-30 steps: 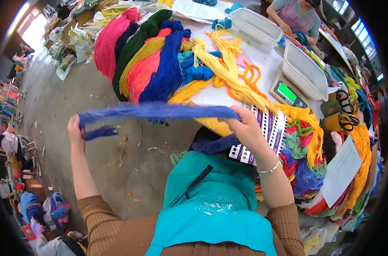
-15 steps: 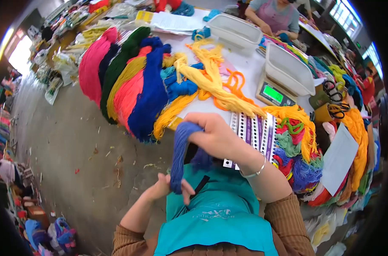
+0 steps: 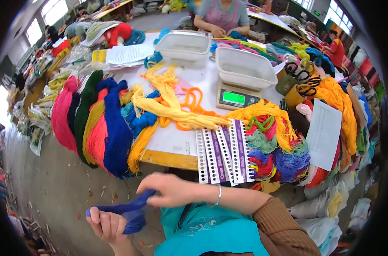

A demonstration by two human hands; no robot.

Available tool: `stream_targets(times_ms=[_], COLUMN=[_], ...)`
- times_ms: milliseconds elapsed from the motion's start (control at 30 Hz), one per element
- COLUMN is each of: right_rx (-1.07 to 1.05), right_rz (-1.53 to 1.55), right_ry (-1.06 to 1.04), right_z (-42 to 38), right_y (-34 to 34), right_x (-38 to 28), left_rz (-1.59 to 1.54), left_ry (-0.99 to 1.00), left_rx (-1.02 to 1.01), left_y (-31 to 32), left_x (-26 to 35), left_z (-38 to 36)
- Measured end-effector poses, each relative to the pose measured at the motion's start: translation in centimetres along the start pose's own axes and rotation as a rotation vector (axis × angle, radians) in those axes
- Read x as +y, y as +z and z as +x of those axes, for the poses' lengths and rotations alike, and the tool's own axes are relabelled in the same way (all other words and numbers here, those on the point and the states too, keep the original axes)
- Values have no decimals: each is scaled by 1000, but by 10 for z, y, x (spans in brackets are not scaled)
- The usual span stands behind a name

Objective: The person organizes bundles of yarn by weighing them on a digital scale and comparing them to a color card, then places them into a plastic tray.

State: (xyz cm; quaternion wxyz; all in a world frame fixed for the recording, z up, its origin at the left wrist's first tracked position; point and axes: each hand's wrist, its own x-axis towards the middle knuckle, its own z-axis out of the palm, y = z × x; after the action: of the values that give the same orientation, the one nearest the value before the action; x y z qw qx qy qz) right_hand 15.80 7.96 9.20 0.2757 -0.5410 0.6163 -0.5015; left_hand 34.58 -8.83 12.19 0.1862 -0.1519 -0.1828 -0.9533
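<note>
A skein of blue-violet thread stretches between my two hands, in front of the table edge. My left hand is closed in a fist around its lower left end, the thumb up. My right hand has its fingers curled over the upper right end, palm side hidden. Below them is my turquoise apron. Nearest on the table lie white punched thread cards with purple strips. A bundle of yellow yarn rests just behind these cards.
Pink, green, coral and blue skeins hang over the table's left edge. A digital scale carries a white plastic tub; another tub stands behind. Scissors sit in holders at right, near a paper sheet. A co-worker sits opposite.
Both hands have shifted left with the skein, which hung down from my right hand and now runs sideways. My left hand has closed around its end. The view has tilted up.
</note>
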Motion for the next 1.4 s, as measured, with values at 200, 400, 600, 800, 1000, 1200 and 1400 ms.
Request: stream_targets(times_ms=[200, 400, 600, 800, 1000, 1200, 1400], right_rx=[-127, -216, 63, 650, 853, 939, 929], right_rz=[637, 387, -73, -663, -799, -893, -896], right_ry=[4, 166, 129, 273, 440, 378, 389], right_z=[-8, -26, -73, -158, -220, -223, -219], right_y=[32, 34, -28, -132, -163, -146, -150], right_x=[-31, -3, -3, 14, 51, 75, 73], left_rz=[197, 294, 17, -75, 148, 389, 533], left_ry=[61, -1, -202, -334, -405, -448, -447], left_rx=[322, 385, 402, 444, 399, 588, 733], left_y=[18, 1, -37, -77, -101, -111, -109], left_x=[-43, -61, -68, -96, -139, -178, -194], left_z=[23, 34, 33, 49, 87, 112, 116])
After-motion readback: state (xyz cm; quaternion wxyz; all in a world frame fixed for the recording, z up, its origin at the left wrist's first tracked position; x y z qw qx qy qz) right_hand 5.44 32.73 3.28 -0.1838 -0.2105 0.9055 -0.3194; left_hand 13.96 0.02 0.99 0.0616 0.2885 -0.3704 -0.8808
